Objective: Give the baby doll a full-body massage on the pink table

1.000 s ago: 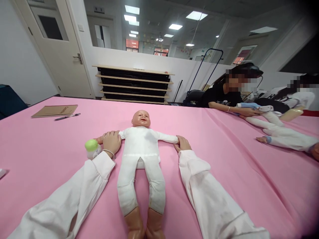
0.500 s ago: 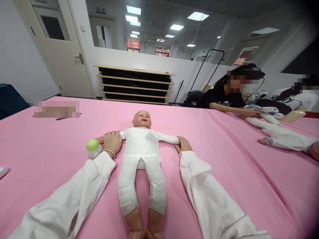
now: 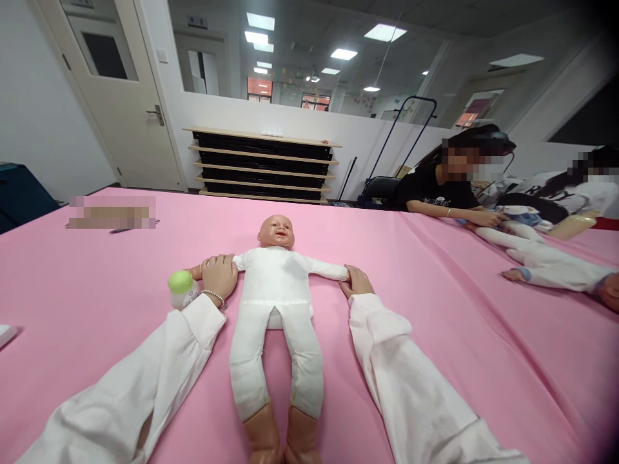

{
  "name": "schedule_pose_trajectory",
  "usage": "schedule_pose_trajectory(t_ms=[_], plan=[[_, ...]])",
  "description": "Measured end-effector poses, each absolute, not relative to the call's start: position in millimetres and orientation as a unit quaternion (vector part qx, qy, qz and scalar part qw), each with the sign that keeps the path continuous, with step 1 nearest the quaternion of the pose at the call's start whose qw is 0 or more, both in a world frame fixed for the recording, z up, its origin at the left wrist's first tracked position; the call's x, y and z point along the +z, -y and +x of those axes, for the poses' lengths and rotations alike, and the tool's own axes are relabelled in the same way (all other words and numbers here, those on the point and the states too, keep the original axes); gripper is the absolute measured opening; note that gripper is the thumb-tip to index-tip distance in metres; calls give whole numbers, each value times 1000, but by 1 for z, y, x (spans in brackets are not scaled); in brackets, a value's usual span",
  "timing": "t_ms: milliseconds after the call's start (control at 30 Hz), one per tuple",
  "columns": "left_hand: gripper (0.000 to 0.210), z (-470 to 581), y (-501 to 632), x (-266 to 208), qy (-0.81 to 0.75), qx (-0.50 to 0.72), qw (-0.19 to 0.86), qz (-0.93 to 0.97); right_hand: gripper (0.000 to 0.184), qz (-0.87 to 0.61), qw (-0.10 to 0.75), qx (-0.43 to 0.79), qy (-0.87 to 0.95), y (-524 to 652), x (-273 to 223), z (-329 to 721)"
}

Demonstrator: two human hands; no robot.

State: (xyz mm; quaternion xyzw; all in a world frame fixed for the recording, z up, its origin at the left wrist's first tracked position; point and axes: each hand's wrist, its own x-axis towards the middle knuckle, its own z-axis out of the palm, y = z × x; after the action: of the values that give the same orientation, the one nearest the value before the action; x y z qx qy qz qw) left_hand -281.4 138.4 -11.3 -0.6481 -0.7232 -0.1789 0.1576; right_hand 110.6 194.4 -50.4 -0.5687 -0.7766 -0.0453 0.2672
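A baby doll (image 3: 275, 277) with a white cloth body lies face up on the pink table cover (image 3: 203, 380), head away from me and arms stretched out sideways. My left hand (image 3: 220, 275) is wrapped over the doll's arm on the left, near its wrist; the doll's hand pokes out beyond. My right hand (image 3: 358, 281) closes round the doll's hand on the right, which my fingers mostly hide. Beside my left wrist stands a small jar (image 3: 182, 290) with a light green lid.
Across the table on the right, a person (image 3: 435, 193) in black handles another doll (image 3: 556, 261); a second person sits farther right. A blurred-out item (image 3: 113, 212) lies far left, and a white object (image 3: 6, 335) sits at the left edge. Shelving (image 3: 264, 164) stands against the wall.
My hands and the doll between them stay in place; the view has shifted very slightly. The person in black has moved their hands a little over the other doll's clothing.
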Motion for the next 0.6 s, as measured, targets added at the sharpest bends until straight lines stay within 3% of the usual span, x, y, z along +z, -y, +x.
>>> schedule_pose_trajectory(t_ms=[600], plan=[[36, -282, -139, -12, 722, -190, 156, -646, 48, -579, 263, -33, 771, -195, -49, 108]])
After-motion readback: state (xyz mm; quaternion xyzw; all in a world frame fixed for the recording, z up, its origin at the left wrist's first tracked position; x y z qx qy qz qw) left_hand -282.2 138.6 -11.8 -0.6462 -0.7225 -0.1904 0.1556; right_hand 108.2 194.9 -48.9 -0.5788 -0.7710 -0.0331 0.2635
